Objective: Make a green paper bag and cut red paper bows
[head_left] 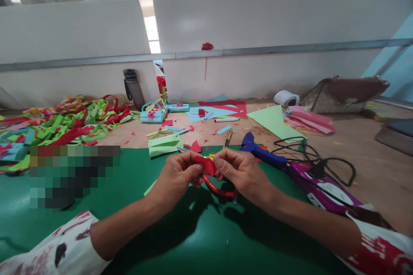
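Between my two hands is a small folded piece of red paper (209, 165). My left hand (179, 174) pinches its left end with thumb and fingers. At the right end, the fingertips of my right hand (243, 174) close on the same piece. Just below and behind the hands lies a red loop-shaped handle (219, 190), probably of scissors, partly hidden by my fingers. A utility knife (228, 138) lies beyond my right hand, and a blue glue gun (266, 153) rests to its right.
A green mat (193, 240) covers the near table. A purple power strip (325, 187) with black cables is at right. Colourful paper strips (80, 122) are heaped at left, near a grey bottle (134, 90). A light green sheet (274, 122) and a brown bag (342, 94) are farther back.
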Available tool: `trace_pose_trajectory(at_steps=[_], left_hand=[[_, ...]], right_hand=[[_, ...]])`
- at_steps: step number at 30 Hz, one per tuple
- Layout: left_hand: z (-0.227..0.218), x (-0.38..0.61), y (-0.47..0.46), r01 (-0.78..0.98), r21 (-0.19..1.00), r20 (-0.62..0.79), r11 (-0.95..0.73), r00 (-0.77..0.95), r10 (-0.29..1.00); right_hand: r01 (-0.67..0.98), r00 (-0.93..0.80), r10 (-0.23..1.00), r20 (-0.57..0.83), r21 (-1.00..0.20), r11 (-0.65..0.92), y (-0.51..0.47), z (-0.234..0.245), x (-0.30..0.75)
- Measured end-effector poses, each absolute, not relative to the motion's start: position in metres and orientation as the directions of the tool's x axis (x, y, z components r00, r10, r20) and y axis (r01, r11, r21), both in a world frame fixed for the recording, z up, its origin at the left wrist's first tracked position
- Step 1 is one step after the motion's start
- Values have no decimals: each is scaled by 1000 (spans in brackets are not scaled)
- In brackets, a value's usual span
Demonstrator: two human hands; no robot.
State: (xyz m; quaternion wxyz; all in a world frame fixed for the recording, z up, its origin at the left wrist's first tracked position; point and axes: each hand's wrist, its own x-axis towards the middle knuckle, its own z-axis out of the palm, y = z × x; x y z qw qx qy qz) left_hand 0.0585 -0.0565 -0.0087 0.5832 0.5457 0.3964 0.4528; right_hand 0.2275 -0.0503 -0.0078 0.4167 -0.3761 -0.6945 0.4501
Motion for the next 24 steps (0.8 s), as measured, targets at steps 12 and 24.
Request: trace_pose_trajectory(at_steps=[12, 24], left_hand=[[-6, 57, -59, -15, 999, 44, -42, 311, 949], [-9, 65, -61, -67, 998, 26, -4, 340, 940]], right_hand=[[180, -365, 900, 239, -930, 320, -51, -6, 226], [297, -299, 874, 383, -833, 467, -56, -7, 225]])
